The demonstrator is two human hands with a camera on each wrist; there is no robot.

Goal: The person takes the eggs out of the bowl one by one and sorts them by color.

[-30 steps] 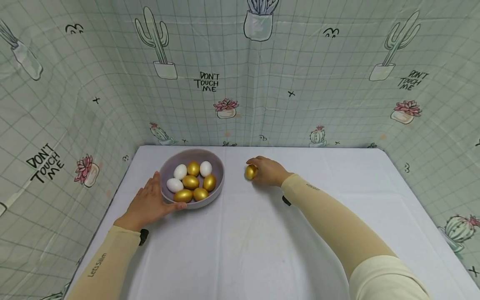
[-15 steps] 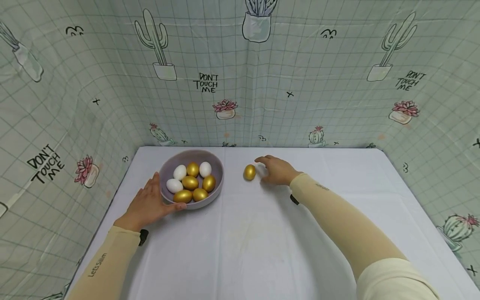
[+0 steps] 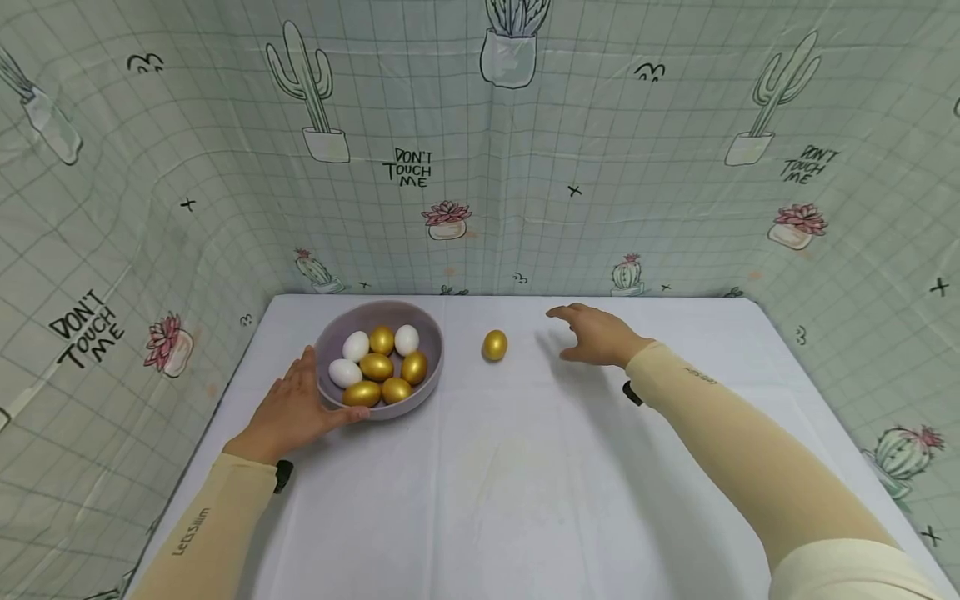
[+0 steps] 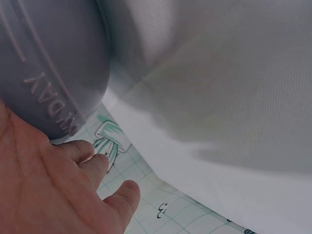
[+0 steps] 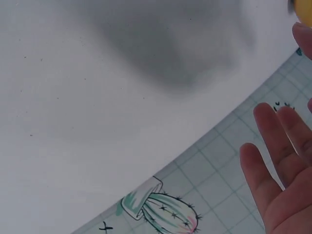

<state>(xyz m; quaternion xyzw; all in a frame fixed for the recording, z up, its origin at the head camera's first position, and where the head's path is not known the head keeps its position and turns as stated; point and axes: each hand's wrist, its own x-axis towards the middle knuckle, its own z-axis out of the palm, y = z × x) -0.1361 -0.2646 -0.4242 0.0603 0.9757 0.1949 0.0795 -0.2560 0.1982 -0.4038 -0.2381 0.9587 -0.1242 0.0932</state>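
Observation:
My left hand (image 3: 291, 410) rests against the left side of a round greyish-purple bowl (image 3: 358, 318), its fingers straight along the wall and the thumb by the front rim. Inside lie several gold eggs (image 3: 377, 367) and 3 white eggs (image 3: 345, 372). In the left wrist view, raised lettering shows on the bowl's wall (image 4: 58, 73) above my fingers. A single gold egg (image 3: 495, 345) stands on the white cloth, right of the bowl. Farther right, my right hand (image 3: 597, 337) is held over the cloth, holding nothing, fingers extended. The right wrist view shows those spread fingers (image 5: 280, 139) and a sliver of gold egg (image 5: 304, 12).
A white cloth (image 3: 480, 492) covers the table. Behind it and on both sides hang pale green gridded curtains (image 3: 495, 167) printed with cacti and lettering. The table's back edge runs just beyond the bowl.
My right hand has let go of the gold egg and drawn away to the right, leaving it on the cloth. My left hand stays at the bowl. The head view has shifted slightly.

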